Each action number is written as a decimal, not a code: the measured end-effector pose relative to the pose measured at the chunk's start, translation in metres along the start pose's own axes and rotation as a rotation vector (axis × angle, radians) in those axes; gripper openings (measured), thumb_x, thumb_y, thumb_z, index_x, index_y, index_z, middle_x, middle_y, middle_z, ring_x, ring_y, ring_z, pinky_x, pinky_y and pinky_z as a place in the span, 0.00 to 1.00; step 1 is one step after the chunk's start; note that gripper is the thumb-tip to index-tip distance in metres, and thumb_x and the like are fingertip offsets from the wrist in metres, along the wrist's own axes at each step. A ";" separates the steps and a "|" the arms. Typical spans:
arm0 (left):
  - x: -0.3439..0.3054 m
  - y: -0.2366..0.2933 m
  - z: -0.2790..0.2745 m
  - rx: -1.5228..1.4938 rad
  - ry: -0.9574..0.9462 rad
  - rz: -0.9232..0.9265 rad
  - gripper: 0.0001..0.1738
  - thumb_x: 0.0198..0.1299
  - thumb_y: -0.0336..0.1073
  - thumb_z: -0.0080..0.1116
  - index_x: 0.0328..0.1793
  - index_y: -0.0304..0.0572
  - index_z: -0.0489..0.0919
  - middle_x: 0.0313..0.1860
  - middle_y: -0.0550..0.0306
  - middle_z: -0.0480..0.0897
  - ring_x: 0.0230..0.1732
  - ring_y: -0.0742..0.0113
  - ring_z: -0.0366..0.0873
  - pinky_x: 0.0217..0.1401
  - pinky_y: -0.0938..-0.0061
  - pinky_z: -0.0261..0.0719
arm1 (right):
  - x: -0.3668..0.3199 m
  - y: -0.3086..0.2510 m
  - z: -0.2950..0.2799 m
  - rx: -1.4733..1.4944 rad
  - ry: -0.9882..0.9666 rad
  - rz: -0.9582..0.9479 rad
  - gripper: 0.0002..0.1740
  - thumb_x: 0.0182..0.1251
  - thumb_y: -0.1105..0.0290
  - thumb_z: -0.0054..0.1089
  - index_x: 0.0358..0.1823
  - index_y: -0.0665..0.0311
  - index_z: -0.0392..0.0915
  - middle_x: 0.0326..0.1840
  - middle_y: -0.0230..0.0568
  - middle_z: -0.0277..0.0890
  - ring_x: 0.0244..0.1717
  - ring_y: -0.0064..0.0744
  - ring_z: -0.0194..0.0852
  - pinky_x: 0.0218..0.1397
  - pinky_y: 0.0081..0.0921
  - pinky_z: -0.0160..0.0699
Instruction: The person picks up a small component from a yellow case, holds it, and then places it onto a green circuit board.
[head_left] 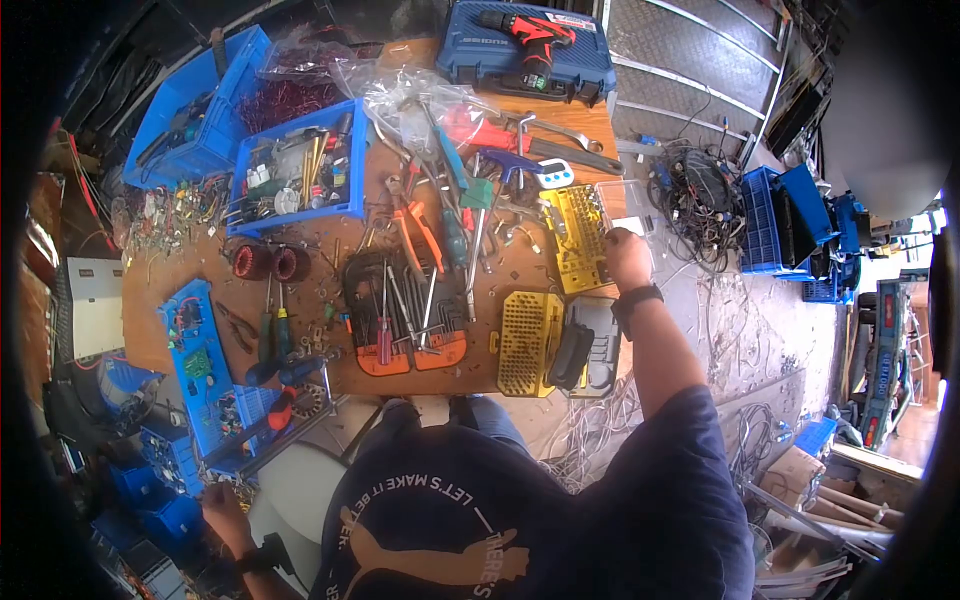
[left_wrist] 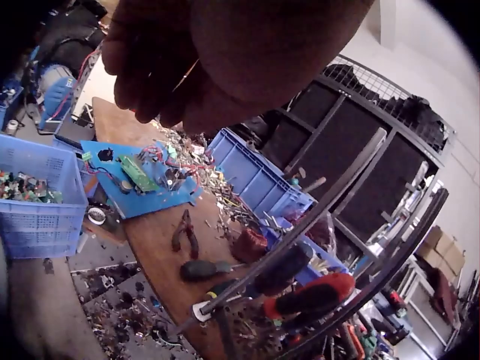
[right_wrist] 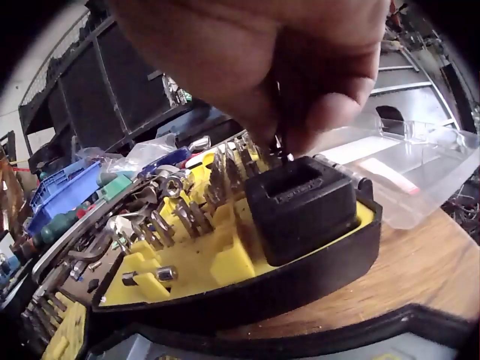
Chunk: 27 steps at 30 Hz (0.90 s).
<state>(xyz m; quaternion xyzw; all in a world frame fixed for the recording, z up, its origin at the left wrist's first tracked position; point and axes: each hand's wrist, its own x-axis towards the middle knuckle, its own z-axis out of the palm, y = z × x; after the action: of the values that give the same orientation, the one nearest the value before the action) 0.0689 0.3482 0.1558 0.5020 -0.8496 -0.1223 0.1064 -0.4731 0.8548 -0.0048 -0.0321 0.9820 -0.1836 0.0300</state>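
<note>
Wood, scuffed and brown, is what little shows of the counter (head_left: 150, 300) under the clutter. At its far edge lies a blue drill case (head_left: 470, 55) with a red drill (head_left: 525, 35) resting in it. Nearer the left a blue crate (head_left: 300, 215) is heaped with small parts, and a second crate (head_left: 190, 110) stands behind it. Two copper coils (head_left: 270, 262) sit in front of the first crate. Orange pliers (head_left: 420, 230) lie mid-counter, above a black rack of hex keys (head_left: 405, 310). A blue circuit board (head_left: 200, 365) hangs over the near left corner. A yellow tray of bits (head_left: 530, 342) sits at the near edge, just beside a grey case (head_left: 600, 350).

The right hand (head_left: 627, 255) is over the yellow bit case (head_left: 578, 237), which lies open at the counter's right edge with its clear lid (right_wrist: 405, 165) folded back. The fingertips are drawn together, pinching a thin metal bit (right_wrist: 283, 146) just above a black block (right_wrist: 300, 206) in the case.

The left hand (head_left: 222, 510) hangs low beside the counter's left end, near blue bins on the floor. Its fingers (left_wrist: 142, 82) curl loosely, and I cannot tell whether they hold anything.

To the right, a tangle of cables (head_left: 700, 205) sprawls on the grey floor (head_left: 700, 300) beside more blue crates (head_left: 775, 215). Metal grating (head_left: 690, 60) runs behind them.
</note>
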 end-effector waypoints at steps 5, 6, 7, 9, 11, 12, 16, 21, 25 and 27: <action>-0.001 -0.001 0.003 -0.015 0.008 0.016 0.07 0.54 0.28 0.57 0.32 0.27 0.78 0.23 0.51 0.79 0.24 0.71 0.70 0.29 0.73 0.69 | 0.005 0.002 0.004 -0.006 -0.025 0.012 0.14 0.61 0.62 0.46 0.28 0.62 0.78 0.30 0.54 0.78 0.34 0.55 0.78 0.38 0.45 0.76; -0.002 0.005 0.003 0.000 0.011 0.021 0.07 0.54 0.28 0.56 0.33 0.28 0.78 0.23 0.51 0.79 0.24 0.71 0.71 0.29 0.73 0.69 | 0.005 0.001 0.004 -0.042 -0.015 -0.013 0.12 0.60 0.63 0.48 0.27 0.62 0.78 0.30 0.53 0.78 0.34 0.53 0.78 0.38 0.43 0.77; -0.003 0.010 0.002 0.015 0.015 0.025 0.07 0.54 0.28 0.56 0.33 0.28 0.78 0.23 0.51 0.78 0.24 0.71 0.71 0.29 0.73 0.70 | 0.006 0.001 0.004 -0.078 -0.005 -0.037 0.11 0.59 0.65 0.50 0.27 0.62 0.78 0.30 0.52 0.79 0.34 0.52 0.79 0.37 0.42 0.78; -0.003 0.017 -0.001 0.008 -0.014 0.011 0.07 0.54 0.28 0.56 0.33 0.28 0.78 0.23 0.50 0.78 0.24 0.70 0.71 0.29 0.73 0.70 | 0.008 0.002 0.004 -0.120 -0.010 -0.062 0.12 0.60 0.63 0.51 0.30 0.63 0.79 0.29 0.52 0.79 0.32 0.51 0.79 0.38 0.42 0.78; -0.003 0.016 0.001 0.001 -0.043 -0.003 0.07 0.55 0.28 0.56 0.33 0.28 0.78 0.23 0.50 0.78 0.24 0.70 0.71 0.29 0.73 0.70 | 0.010 0.004 0.004 -0.162 -0.015 -0.087 0.14 0.60 0.61 0.52 0.32 0.64 0.81 0.28 0.53 0.79 0.30 0.51 0.79 0.39 0.41 0.78; -0.003 0.010 0.004 0.005 -0.015 0.027 0.07 0.55 0.28 0.55 0.33 0.28 0.78 0.23 0.50 0.78 0.24 0.70 0.71 0.29 0.72 0.70 | 0.010 0.005 0.005 -0.118 -0.056 -0.045 0.14 0.60 0.61 0.51 0.32 0.64 0.81 0.28 0.54 0.78 0.31 0.52 0.79 0.40 0.42 0.77; -0.002 0.003 0.008 0.017 0.009 0.064 0.08 0.56 0.29 0.54 0.32 0.28 0.77 0.23 0.50 0.78 0.24 0.69 0.72 0.29 0.71 0.70 | 0.010 -0.004 0.001 -0.198 -0.084 -0.044 0.14 0.59 0.62 0.50 0.31 0.63 0.81 0.29 0.55 0.78 0.34 0.53 0.79 0.41 0.45 0.77; -0.001 0.009 0.005 0.037 -0.047 0.044 0.08 0.56 0.30 0.54 0.33 0.29 0.78 0.24 0.48 0.78 0.25 0.63 0.74 0.31 0.69 0.71 | 0.012 -0.007 0.004 -0.186 -0.078 0.012 0.14 0.58 0.62 0.50 0.31 0.64 0.81 0.30 0.55 0.79 0.35 0.52 0.79 0.41 0.44 0.77; 0.000 -0.002 0.006 0.046 -0.046 0.008 0.09 0.56 0.32 0.54 0.34 0.31 0.79 0.27 0.46 0.79 0.29 0.56 0.77 0.34 0.67 0.74 | 0.012 -0.013 -0.009 0.048 -0.138 0.170 0.14 0.54 0.62 0.56 0.35 0.63 0.82 0.32 0.54 0.79 0.35 0.51 0.80 0.42 0.40 0.78; -0.001 -0.011 0.014 0.047 0.015 0.030 0.09 0.56 0.31 0.54 0.32 0.29 0.78 0.24 0.48 0.79 0.26 0.63 0.75 0.31 0.69 0.72 | 0.013 -0.012 -0.006 0.073 -0.077 0.137 0.15 0.52 0.62 0.57 0.36 0.63 0.82 0.32 0.53 0.80 0.36 0.50 0.80 0.42 0.39 0.78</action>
<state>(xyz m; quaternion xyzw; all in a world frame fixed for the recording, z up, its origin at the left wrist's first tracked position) 0.0742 0.3460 0.1394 0.4923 -0.8589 -0.0972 0.1029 -0.4854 0.8449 0.0044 0.0294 0.9727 -0.2154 0.0813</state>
